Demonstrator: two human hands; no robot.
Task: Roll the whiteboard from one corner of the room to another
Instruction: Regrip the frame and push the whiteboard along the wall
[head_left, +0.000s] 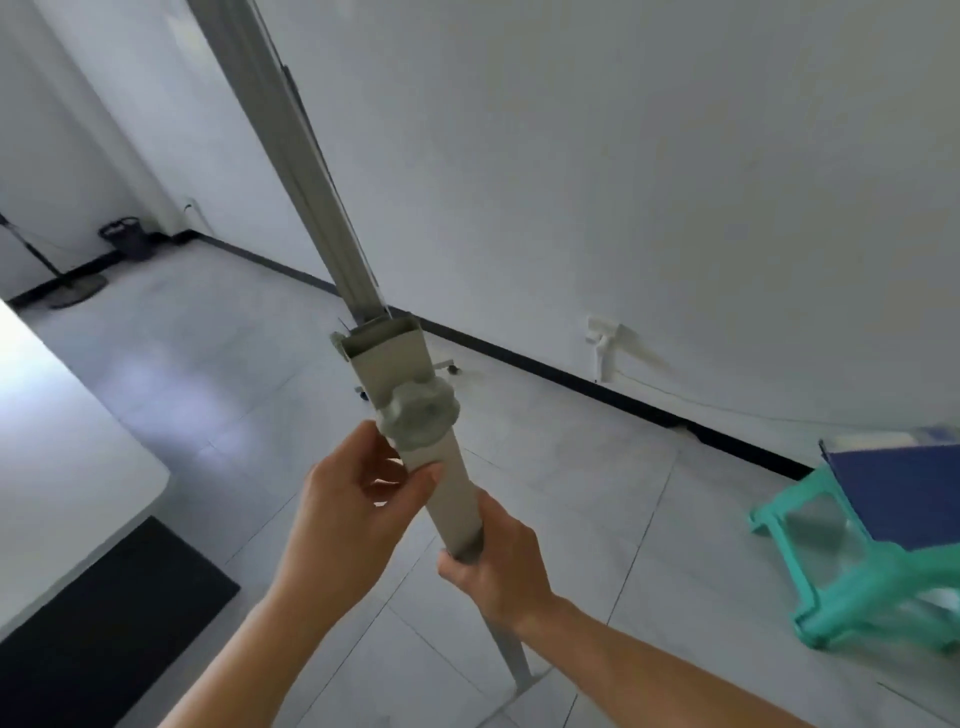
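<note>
- No readable text, label, brand, number or sign is showing anywhere in this view.
</note>
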